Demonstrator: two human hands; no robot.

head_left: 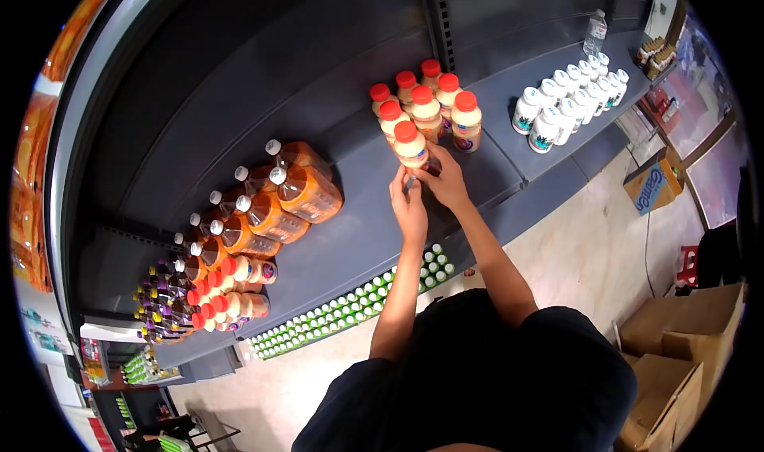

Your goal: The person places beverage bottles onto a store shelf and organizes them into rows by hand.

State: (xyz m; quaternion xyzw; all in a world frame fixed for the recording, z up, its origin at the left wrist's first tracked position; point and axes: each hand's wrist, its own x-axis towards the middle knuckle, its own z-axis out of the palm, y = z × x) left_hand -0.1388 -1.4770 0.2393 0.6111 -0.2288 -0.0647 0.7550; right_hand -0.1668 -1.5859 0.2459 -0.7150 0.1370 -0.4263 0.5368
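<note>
On the dark shelf point(362, 185), several cream-coloured drink bottles with red caps point(425, 110) stand close together. The front bottle point(410, 148) of this group is between my two hands. My right hand point(446, 180) wraps its lower right side, fingers partly hidden behind it. Around its lower left side, the fingers of my left hand point(407, 201) are bent and closed against the bottle. Its base is hidden by my hands, so I cannot tell whether it touches the shelf.
Large orange drink bottles point(274, 213) and more red-capped bottles point(231, 293) stand left. White bottles point(569, 102) and a clear water bottle point(595, 34) stand right. Green bottles with white caps point(350, 305) line a lower level. Cardboard boxes point(676, 364) lie on the floor.
</note>
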